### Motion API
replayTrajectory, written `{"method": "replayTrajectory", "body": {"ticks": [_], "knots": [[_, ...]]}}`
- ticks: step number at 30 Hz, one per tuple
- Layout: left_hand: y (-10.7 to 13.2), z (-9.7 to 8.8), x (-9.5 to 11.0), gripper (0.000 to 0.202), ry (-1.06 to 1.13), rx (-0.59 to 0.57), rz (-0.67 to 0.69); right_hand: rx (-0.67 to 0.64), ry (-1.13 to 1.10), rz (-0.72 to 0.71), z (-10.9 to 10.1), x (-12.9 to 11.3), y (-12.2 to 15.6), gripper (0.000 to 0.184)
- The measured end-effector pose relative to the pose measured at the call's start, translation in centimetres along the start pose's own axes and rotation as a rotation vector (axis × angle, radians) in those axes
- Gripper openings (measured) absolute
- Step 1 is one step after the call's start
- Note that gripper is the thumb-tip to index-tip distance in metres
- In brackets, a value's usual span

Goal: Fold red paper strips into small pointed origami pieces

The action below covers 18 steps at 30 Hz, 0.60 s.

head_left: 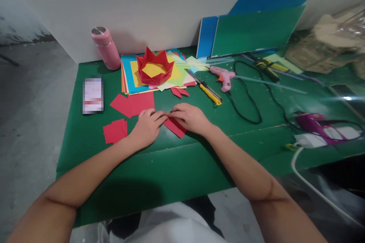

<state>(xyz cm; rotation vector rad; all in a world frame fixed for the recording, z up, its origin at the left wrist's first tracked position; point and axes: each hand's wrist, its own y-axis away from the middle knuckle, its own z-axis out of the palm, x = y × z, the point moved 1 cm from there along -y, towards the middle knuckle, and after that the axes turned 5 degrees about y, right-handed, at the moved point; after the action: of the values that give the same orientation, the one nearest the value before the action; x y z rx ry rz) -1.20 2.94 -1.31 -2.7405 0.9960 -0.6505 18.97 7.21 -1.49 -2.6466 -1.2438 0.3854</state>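
Note:
A small folded piece of red paper (176, 127) lies on the green table (159, 171) between my hands. My left hand (146, 127) has its fingertips at the paper's upper left end, fingers pressed together. From the other side, my right hand (191, 118) pinches the same piece, covering its upper edge. The fingertips of both hands meet there, hiding the fold. Flat red sheets (141, 103) and a small stack of red squares (115, 131) rest by my left hand. Thin folded red pieces (180, 93) lie just beyond my fingers.
A red folded-paper ring (156, 80) sits on stacked coloured sheets (125, 78). Nearby are a yellow utility knife (210, 94), a pink glue gun (224, 76) with a black cord, a pink bottle (107, 49) and a phone (93, 96). A power strip (310, 140) lies right.

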Motion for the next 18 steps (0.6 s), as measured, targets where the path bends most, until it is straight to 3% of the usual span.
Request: {"method": "replayTrajectory", "body": {"ticks": [9,18], "knots": [[-0.04,0.04,-0.03,0.042,-0.013,-0.016,0.008,0.029,-0.165,0.026,-0.29,0.36,0.0,0.032],[-0.07,-0.18,0.08,0.039,-0.05,-0.028,0.014,-0.05,0.05,0.054,-0.24,-0.22,0.06,0.035]]}}
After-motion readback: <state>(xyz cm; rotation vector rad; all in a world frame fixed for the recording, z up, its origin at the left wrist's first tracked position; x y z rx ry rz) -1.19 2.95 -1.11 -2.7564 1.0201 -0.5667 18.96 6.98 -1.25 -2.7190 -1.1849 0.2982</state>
